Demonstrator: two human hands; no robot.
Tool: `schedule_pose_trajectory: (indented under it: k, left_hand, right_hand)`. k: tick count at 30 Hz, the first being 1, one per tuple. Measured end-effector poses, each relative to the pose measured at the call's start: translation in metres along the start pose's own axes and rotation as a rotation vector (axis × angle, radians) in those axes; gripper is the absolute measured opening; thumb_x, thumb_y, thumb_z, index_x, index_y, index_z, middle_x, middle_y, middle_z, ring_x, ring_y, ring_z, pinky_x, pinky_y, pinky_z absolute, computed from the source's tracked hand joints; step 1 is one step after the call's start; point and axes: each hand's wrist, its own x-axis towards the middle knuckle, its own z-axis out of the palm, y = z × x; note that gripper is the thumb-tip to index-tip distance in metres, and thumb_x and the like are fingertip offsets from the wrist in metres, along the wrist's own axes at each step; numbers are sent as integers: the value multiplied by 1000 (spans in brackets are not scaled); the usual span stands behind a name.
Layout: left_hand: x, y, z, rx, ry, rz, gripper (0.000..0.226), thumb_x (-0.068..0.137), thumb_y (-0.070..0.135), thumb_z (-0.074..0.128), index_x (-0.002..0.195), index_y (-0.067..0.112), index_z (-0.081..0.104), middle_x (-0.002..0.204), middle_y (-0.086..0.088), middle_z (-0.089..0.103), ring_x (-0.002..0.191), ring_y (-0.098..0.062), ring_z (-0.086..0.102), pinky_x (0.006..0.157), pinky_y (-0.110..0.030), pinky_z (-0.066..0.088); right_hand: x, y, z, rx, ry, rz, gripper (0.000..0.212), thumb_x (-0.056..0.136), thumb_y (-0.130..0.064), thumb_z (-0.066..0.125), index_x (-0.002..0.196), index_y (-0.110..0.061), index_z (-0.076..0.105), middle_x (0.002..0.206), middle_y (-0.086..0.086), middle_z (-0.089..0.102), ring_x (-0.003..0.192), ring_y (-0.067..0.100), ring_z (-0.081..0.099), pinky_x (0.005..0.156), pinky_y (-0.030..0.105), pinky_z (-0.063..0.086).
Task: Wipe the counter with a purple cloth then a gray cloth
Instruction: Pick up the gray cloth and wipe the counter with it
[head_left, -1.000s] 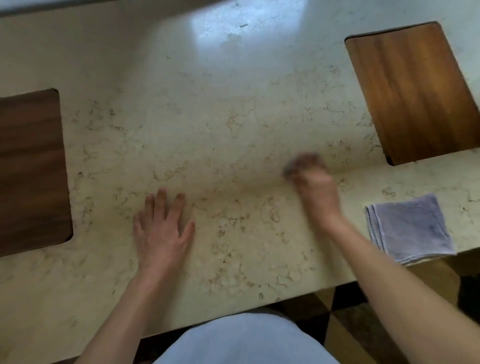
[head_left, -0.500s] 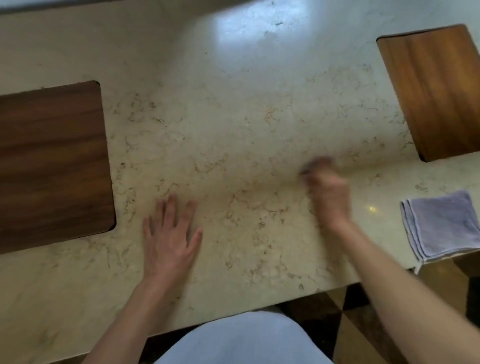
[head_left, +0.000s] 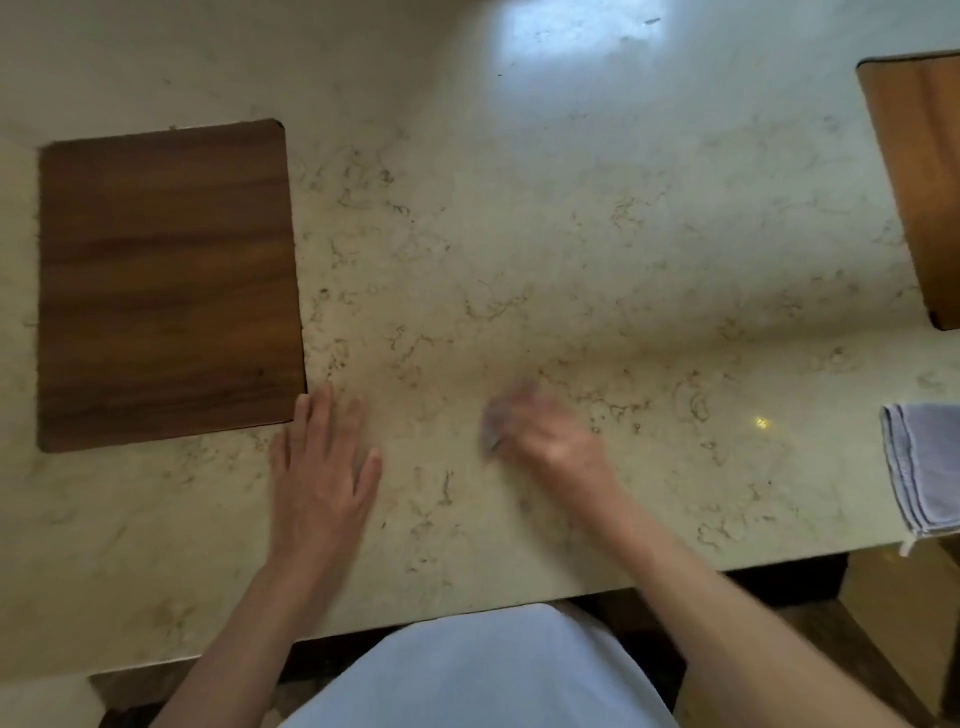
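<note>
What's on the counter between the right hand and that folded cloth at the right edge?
Nothing: the head view shows only bare counter between the right hand and the folded cloth.

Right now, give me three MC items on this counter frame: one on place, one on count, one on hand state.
1. Where does the folded cloth lie?
A. on the left wooden panel
B. at the counter's right edge, near the front
C. under the left hand

2. How many wooden panels are set into the counter?
A. one
B. two
C. three

3. How is the left hand placed?
A. flat on the counter, fingers spread
C. closed around the folded cloth
B. raised off the counter in a fist

Key: 1 B, it sits at the frame's right border by the front edge. 2 B, one dark panel on the left, one lighter panel on the right. 3 A, the palm lies down, empty.
</note>
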Motion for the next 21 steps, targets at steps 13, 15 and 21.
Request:
schedule_pose_trajectory:
  k: [13, 15, 21]
  left_hand:
    - [-14, -17, 0, -323, 158, -89, 55, 101, 31, 37, 151, 9, 31, 162, -10, 25, 151, -24, 18, 121, -37, 14]
    - [-23, -14, 8, -115, 78, -2, 60, 101, 36, 35, 155, 13, 24, 166, -6, 13, 153, -21, 4, 123, -40, 6]
    - [-30, -7, 13, 39, -11, 30, 62, 102, 46, 24, 158, 23, 10, 167, -4, -5, 153, -20, -10, 123, -48, 2]
  right_hand:
    - [-17, -98, 72, -88, -232, -320, 36, 109, -15, 36, 129, -10, 67, 143, 10, 59, 141, 31, 46, 120, 45, 32]
    - [-31, -46, 36, -171, -216, -299, 39, 111, -21, 32, 137, -14, 61, 147, 9, 55, 143, 31, 42, 121, 44, 30]
    - [49, 62, -19, -453, 181, 367, 48, 107, -32, 42, 148, -8, 45, 153, 21, 45, 145, 42, 35, 121, 54, 22]
